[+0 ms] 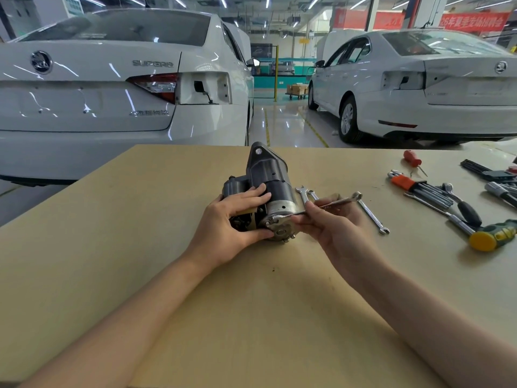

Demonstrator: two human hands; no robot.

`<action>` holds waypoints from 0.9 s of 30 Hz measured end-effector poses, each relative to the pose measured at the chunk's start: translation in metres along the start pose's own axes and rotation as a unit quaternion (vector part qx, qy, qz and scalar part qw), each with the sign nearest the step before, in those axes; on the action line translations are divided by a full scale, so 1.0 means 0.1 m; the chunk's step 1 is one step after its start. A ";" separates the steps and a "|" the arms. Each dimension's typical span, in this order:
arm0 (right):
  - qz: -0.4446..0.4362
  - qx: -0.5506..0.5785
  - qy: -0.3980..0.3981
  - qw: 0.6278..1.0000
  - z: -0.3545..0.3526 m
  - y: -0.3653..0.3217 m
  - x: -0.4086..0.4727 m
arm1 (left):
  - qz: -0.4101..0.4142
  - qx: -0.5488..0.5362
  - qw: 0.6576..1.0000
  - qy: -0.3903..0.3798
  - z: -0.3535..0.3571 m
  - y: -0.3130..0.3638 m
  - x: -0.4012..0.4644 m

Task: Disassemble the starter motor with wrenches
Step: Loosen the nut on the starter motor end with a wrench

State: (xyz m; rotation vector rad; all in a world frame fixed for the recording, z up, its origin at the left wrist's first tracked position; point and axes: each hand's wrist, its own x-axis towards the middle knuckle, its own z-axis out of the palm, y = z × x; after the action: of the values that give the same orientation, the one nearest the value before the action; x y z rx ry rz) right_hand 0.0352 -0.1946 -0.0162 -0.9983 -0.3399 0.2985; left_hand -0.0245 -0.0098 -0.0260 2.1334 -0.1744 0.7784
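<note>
A person works at a broad tan wooden workbench (140, 247) in a car workshop, two white saloon cars (112, 88) parked beyond its far edge. At the middle of the bench lies the dark grey, cylindrical metal starter motor (268, 175), its mounting nose pointing far and its silver end cap (279, 222) facing near. The left hand (232, 219) clasps the motor from the left, fingers curled over the solenoid side and thumb tucked under the end cap, steadying it. The right hand (330, 219) pinches the shaft of a slim silver combination wrench (316, 205), whose open end sits on a fastener at the end cap while the ring end angles up to the right.

Just right of the motor, two more silver spanners (372, 217) lie on the bench; farther right are an orange-holdered hex key set (419, 187), a yellow-and-green-handled hammer (495, 236) and a small red-handled screwdriver (412, 158).

The motor looks heavy, rigid and smooth-sided (likely to roll or twist under wrench torque), so a firm hold across the body near the end cap seems wise. The small bolts, once loose, could easily drop or roll away.
</note>
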 end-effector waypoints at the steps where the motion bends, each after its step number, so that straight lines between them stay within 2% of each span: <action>1: -0.007 -0.011 -0.004 1.000 0.01 -0.02 0.00 | -0.001 0.001 1.000 -0.001 0.00 0.00 0.00; 7: -0.017 -0.048 -0.021 0.999 0.04 -0.08 0.02 | -0.001 0.005 1.000 -0.008 0.00 0.01 0.00; 10: -0.078 -0.196 -0.038 0.977 0.16 -0.20 0.04 | 0.000 0.005 1.000 -0.009 -0.01 0.00 0.01; 12: -0.148 -0.331 -0.089 0.928 0.29 -0.30 0.07 | 0.004 0.000 1.000 -0.009 -0.01 0.00 0.01; 13: -0.185 -0.405 -0.124 0.887 0.37 -0.34 0.08 | 0.009 0.004 1.000 -0.008 -0.01 0.00 0.01; 15: -0.256 -0.535 -0.198 0.780 0.53 -0.40 0.09 | 0.020 0.021 1.000 -0.007 -0.01 -0.01 0.01; 17: -0.294 -0.602 -0.256 0.697 0.65 -0.40 0.12 | 0.032 0.032 0.999 0.000 0.00 -0.04 0.00; 19: -0.280 -0.631 -0.299 0.659 0.71 -0.35 0.14 | 0.029 0.038 0.999 0.014 0.01 -0.06 0.01; 20: -0.265 -0.634 -0.314 0.655 0.73 -0.32 0.15 | 0.021 0.038 0.999 0.017 0.01 -0.08 0.01; 21: -0.251 -0.622 -0.317 0.671 0.73 -0.30 0.15 | 0.016 0.034 0.999 0.018 0.01 -0.08 0.01; 22: -0.238 -0.587 -0.304 0.711 0.73 -0.29 0.16 | 0.016 0.030 0.999 0.017 0.01 -0.09 0.00; 23: -0.222 -0.520 -0.276 0.777 0.71 -0.29 0.17 | 0.021 0.032 0.999 0.016 0.01 -0.10 0.00; 25: -0.175 -0.312 -0.194 0.913 0.61 -0.32 0.20 | 0.034 0.036 0.999 0.005 0.00 -0.09 0.00; 26: -0.152 -0.218 -0.156 0.951 0.53 -0.34 0.21 | 0.036 0.033 0.999 0.000 0.00 -0.08 -0.01; 27: -0.132 -0.153 -0.125 0.971 0.44 -0.33 0.20 | 0.036 0.029 0.999 -0.002 -0.01 -0.06 -0.01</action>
State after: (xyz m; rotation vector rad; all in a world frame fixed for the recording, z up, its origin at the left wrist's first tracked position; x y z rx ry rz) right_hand 0.0376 -0.1696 0.0366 -1.2052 -0.7597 0.1301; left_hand -0.0234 -0.0053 -0.0306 2.1947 -0.2344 0.8297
